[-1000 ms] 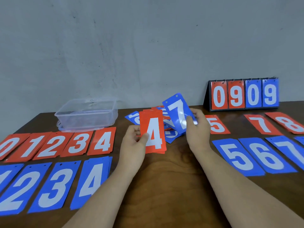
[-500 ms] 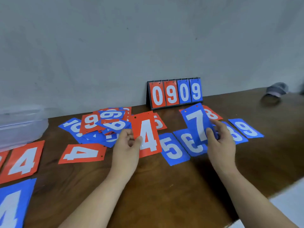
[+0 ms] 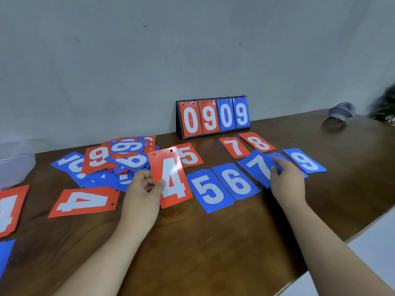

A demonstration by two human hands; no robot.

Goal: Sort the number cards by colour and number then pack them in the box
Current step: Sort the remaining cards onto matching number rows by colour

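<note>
Left hand (image 3: 145,189) grips red 4 card (image 3: 171,178). Right hand (image 3: 287,180) fingers (image 3: 280,164) pinch blue 7 card (image 3: 255,166), just right of blue 6 card (image 3: 235,181).

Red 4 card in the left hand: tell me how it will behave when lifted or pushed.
The red 4 card is probably stiff: the left hand pinches only its left edge, yet it stands flat without drooping. Glare on its face suggests a slick finish, so it would likely slide easily on the table. It looks thin, so likely light.
</note>
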